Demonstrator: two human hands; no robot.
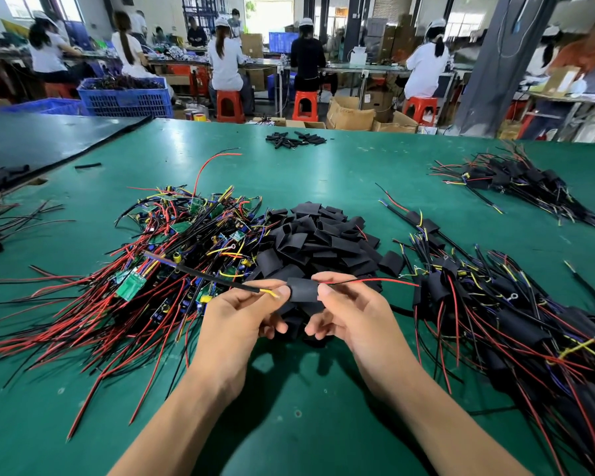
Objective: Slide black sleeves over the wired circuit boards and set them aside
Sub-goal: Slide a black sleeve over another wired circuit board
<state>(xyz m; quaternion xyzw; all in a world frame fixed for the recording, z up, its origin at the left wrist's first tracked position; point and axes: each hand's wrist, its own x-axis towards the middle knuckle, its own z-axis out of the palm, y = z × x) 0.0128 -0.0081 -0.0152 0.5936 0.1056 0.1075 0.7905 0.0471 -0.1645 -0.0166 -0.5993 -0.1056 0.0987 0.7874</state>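
sleeve (303, 289) lies crosswise between the hands; left hand (234, 317) pinches the cable (200, 278) at its left mouth, right hand (351, 314) pinches its right end, red wire (385, 280) trailing right.

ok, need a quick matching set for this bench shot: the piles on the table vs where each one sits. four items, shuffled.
Things
1. pile of bare boards
2. heap of loose sleeves
3. big pile of sleeved boards
4. small bunch of thin black tubes

Places
A. far side of the table, centre
B. right of the right hand
C. left of the left hand
D. centre, just beyond both hands

Pairs: 1-C, 2-D, 3-B, 4-A
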